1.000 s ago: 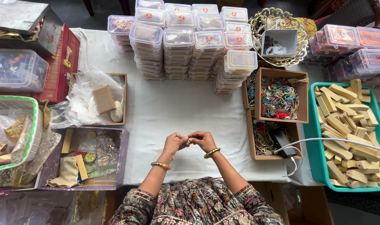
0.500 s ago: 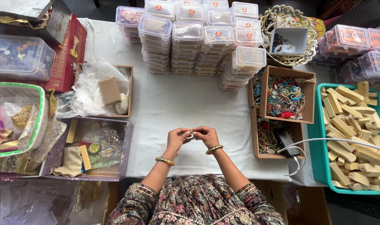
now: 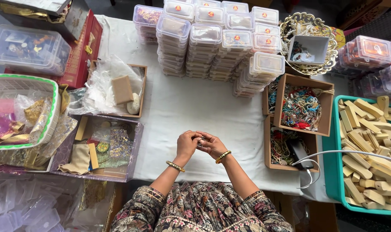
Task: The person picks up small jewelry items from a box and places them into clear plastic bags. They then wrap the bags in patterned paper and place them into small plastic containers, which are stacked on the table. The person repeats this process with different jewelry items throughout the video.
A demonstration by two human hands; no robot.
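My left hand [image 3: 187,144] and my right hand [image 3: 212,145] meet over the white tablecloth [image 3: 195,107] near its front edge. Their fingertips pinch a small, thin item [image 3: 200,141] between them; it is too small to identify. Each wrist wears a gold beaded bangle. Both forearms come up from patterned sleeves at the bottom of the view.
Stacks of lidded clear plastic boxes [image 3: 212,38] stand at the back. Brown cardboard boxes of colourful threaded ornaments [image 3: 300,107] sit to the right, beside a teal tray of wooden blocks [image 3: 367,150]. Left are a white basket [image 3: 15,111], a purple tray [image 3: 101,148] and a box with plastic bags [image 3: 118,88].
The hands stay together in the same place, fingers shifting slightly on the small item. The camera view has drifted a little.
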